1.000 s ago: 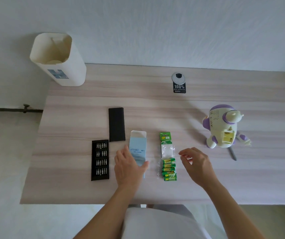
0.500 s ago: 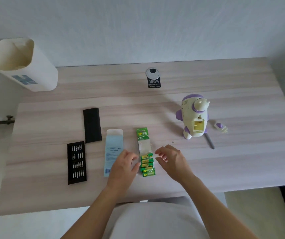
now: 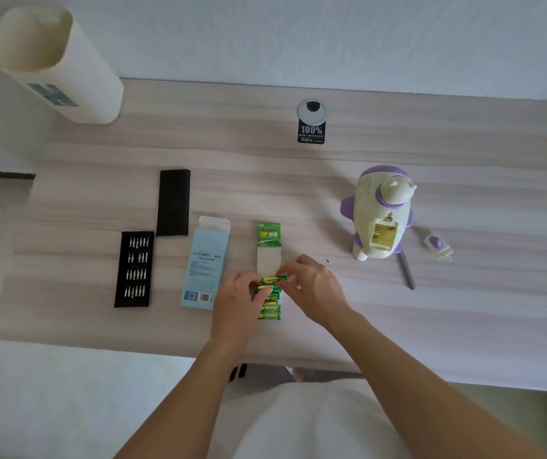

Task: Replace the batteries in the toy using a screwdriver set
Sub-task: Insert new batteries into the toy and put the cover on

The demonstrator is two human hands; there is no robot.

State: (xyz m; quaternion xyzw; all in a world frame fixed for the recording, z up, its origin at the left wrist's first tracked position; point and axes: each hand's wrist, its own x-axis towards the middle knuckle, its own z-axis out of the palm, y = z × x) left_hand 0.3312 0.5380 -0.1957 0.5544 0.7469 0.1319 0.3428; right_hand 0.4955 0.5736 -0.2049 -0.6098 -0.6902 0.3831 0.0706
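Table (image 3: 464, 326) holds everything: toy (image 3: 378, 213) stands well right of the hands, battery bay open toward the person, with screwdriver (image 3: 407, 273), cover (image 3: 436, 243) and a tiny screw (image 3: 327, 260) near it. Pack (image 3: 268, 260) lies toward the front edge, just beside the box (image 3: 207, 263). Left hand (image 3: 235, 299) has curled fingers clamped on the pack's left edge; right hand (image 3: 315, 289) pinches the right end of the top battery (image 3: 273, 278). Best, I judge, to pin the card flat and peel that cell upward, not sideways, so its neighbours keep their wrap. Readable: "100%" on the sticker (image 3: 311, 132); "GP" on the pack's green header. Box print is too small.
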